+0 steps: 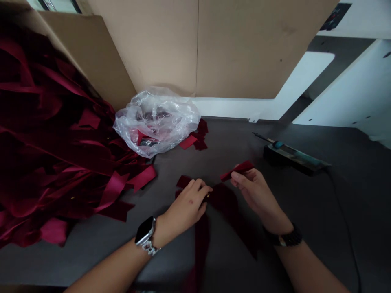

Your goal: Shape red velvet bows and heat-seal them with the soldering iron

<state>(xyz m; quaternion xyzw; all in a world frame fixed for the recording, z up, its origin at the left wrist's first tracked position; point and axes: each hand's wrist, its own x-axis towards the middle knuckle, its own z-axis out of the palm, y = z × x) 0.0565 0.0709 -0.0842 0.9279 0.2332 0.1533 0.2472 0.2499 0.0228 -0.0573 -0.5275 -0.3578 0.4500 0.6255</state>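
Cardboard sheets [244,44] back a dark table [305,228]. The left hand [186,205] pinches the centre of a dark red ribbon bow [226,199], which lies flat between both hands. The right hand [256,193] grips a short ribbon strip [240,169] at its fingertips, just above the bow. A soldering iron [284,148] sits beyond the right hand; a ribbon pile [55,154] lies well left of the left hand.

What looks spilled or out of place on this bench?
The ribbon pile spills from the cardboard box onto the table. Loose ribbon scraps lie outside the plastic bag. The soldering iron rests on its stand, tip poking past the end. The left hand pinches a ribbon bow, the right hand a ribbon strip. Nothing looks damaged.
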